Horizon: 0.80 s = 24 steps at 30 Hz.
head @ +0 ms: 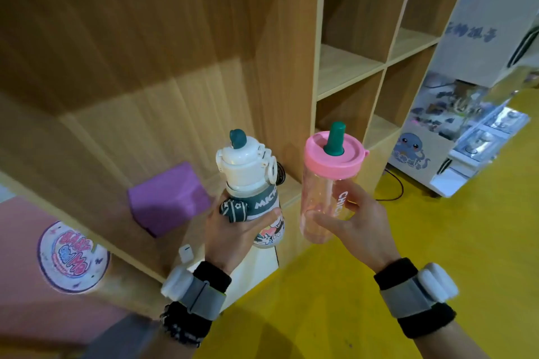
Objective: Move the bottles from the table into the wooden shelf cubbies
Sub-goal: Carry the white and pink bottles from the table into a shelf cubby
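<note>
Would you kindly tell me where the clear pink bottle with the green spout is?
Right of centre in the head view, held by the right hand, beside the white-capped bottle.

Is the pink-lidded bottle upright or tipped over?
Upright: the pink-lidded bottle, held in the right hand, has its lid and green spout on top.
</note>
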### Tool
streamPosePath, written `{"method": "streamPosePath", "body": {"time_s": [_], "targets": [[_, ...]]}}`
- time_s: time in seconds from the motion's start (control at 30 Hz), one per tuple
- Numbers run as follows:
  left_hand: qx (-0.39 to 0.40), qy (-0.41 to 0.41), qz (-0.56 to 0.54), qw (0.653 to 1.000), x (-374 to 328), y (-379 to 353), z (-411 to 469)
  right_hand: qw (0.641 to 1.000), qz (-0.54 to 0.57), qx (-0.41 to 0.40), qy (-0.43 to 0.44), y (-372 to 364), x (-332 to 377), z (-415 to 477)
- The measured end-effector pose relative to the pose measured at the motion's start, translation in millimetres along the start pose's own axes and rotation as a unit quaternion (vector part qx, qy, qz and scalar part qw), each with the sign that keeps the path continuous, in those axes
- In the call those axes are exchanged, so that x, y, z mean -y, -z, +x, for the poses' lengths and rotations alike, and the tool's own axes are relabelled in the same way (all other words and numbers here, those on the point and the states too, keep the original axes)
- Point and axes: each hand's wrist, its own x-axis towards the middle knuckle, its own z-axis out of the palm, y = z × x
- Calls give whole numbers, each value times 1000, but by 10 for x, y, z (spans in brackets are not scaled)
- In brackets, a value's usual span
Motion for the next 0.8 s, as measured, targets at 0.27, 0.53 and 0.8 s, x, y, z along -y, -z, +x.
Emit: {"method": "streamPosePath", "body": {"time_s": [0.27, 0.53, 0.8], "targets": [[-41, 1, -20, 999, -476, -842, -40, 999, 14, 31, 17, 802, -303, 408], [-44, -20, -57, 997, -678, -1362, 393, 999, 22, 39, 21, 1181, -511, 1019], [-65, -53, -66, 994, -888, -1932, 1082, 998, -2, 49, 49, 1456, -649, 1907]]}}
